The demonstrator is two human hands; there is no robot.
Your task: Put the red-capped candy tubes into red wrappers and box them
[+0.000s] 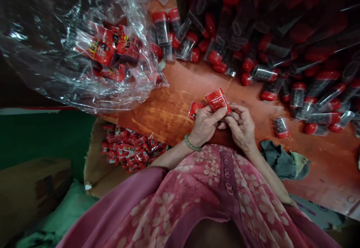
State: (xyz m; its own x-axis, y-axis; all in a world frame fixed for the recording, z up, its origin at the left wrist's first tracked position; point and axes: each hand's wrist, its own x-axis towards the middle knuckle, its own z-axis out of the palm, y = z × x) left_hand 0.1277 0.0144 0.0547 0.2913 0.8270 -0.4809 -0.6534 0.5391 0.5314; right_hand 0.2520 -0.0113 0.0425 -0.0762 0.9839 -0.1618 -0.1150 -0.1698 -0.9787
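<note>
Between my hands, above the wooden table [174, 87], is a small red printed packet [217, 100], tilted up. My left hand [206, 124] is closed on it, thumb pressed across its front. My right hand [241, 124] pinches at the packet's lower right corner, its fingertips partly hidden behind it. A second red packet [194, 109] lies flat on the table just beyond my left hand. To the right of my right hand lies a clear tube with a red cap [281, 127] and dark contents.
A heap of red-capped clear tubes [264, 73] covers the back and right. At left, a clear plastic bag [126, 100] holds red packets. A cardboard box [94, 165] of packets stands below the table's left edge. A dark cloth [277, 160] lies near my right forearm.
</note>
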